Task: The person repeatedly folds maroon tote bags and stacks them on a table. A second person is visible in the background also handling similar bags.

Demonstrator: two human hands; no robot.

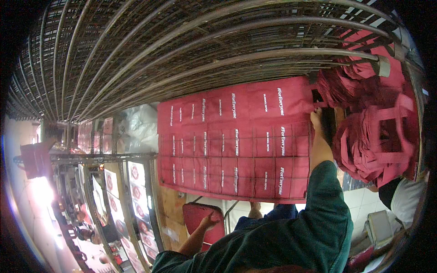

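Note:
A wide red fabric sheet (255, 113) with rows of white print lies spread in front of me, below the stacked wire racks. Thin grid lines cross its nearer half. My right hand (316, 118) is at the sheet's right edge, near the far corner, fingers closed on that edge. Lower down and to the left, my left hand (210, 221) is in the air, apart from the sheet. Its fingers are partly spread and hold nothing visible. Behind it shows a red chair seat (200, 230).
Overhead, metal wire racks (191, 50) fan out. Red fabric bags (364, 150) are heaped at the right, beside another person (405, 198). Clear plastic (139, 129) lies left of the sheet. Farther left, printed white sheets (139, 195) line a long table, with people beyond.

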